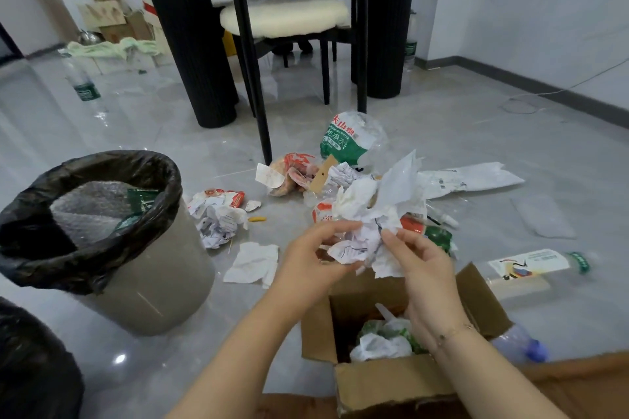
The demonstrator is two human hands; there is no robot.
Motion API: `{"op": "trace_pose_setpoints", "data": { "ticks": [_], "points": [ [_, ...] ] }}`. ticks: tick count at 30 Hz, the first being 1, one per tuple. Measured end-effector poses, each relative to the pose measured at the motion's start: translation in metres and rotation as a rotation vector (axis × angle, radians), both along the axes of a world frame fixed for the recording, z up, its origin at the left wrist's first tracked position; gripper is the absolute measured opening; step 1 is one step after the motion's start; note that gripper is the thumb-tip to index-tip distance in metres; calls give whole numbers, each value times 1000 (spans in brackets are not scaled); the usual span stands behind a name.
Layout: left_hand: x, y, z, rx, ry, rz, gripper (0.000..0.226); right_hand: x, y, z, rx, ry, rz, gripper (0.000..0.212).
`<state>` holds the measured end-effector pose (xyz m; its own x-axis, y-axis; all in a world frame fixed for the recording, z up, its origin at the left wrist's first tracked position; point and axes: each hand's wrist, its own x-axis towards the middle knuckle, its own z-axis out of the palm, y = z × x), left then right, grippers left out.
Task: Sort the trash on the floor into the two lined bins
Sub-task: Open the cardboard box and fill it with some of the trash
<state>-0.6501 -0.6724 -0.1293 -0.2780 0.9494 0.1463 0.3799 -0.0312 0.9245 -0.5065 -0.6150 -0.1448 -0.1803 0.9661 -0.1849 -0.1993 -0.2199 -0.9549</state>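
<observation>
Both hands, left hand and right hand, gripping crumpled paper mid-frame; bin at left partly filled, floor litter plentiful

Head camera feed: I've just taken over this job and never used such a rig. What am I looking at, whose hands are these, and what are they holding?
There is no machine here. The single picture comes from a wide-angle camera worn on a person's head, looking forward and down, so the two bare arms are that person's own. The left hand and the right hand together grip a wad of crumpled paper above an open cardboard box that has more rubbish inside. On the grey floor lie more paper scraps, wrappers and a clear bottle. To the left stands a grey bin lined with a black bag; a second black-lined bin shows at the lower left corner.
</observation>
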Motion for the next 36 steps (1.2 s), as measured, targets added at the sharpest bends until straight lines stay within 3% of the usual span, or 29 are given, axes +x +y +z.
{"op": "trace_pose_setpoints", "data": {
  "ticks": [3, 5, 7, 10, 13, 16, 19, 22, 28, 31, 36],
  "points": [
    [-21, -3, 9, -83, -165, -90, 68, 2, 7, -1, -54, 40, -54, 27],
    [-50, -5, -2, -155, -168, 55, 63, 1, 8, -4, -88, 41, -52, 28],
    [-81, -8, -32, -355, 29, 226, 52, -2, 6, -7, -127, 32, -13, 26],
    [-104, -15, -87, -755, 405, 187, 50, -8, 1, -11, -154, 10, 52, 22],
    [-99, -12, -120, -909, 445, 150, 54, -10, 2, -12, -143, 16, 63, 24],
    [-86, -4, -139, -949, 501, 132, 48, -8, 6, -14, -113, 19, 54, 25],
    [-77, 3, -146, -879, 583, 127, 21, -8, 8, -15, -113, 29, 54, 25],
    [-76, 12, -142, -817, 577, 138, 20, -10, 10, -14, -111, 39, 52, 24],
    [-88, 34, -94, -651, 366, 253, 26, -10, 10, -10, -101, 64, 70, 31],
    [-93, 39, -74, -548, 168, 298, 24, -10, 11, -11, -93, 65, 77, 29],
    [-85, 27, -81, -864, 113, 12, 29, -11, 11, -15, -100, 53, 91, 32]
  ]
}}
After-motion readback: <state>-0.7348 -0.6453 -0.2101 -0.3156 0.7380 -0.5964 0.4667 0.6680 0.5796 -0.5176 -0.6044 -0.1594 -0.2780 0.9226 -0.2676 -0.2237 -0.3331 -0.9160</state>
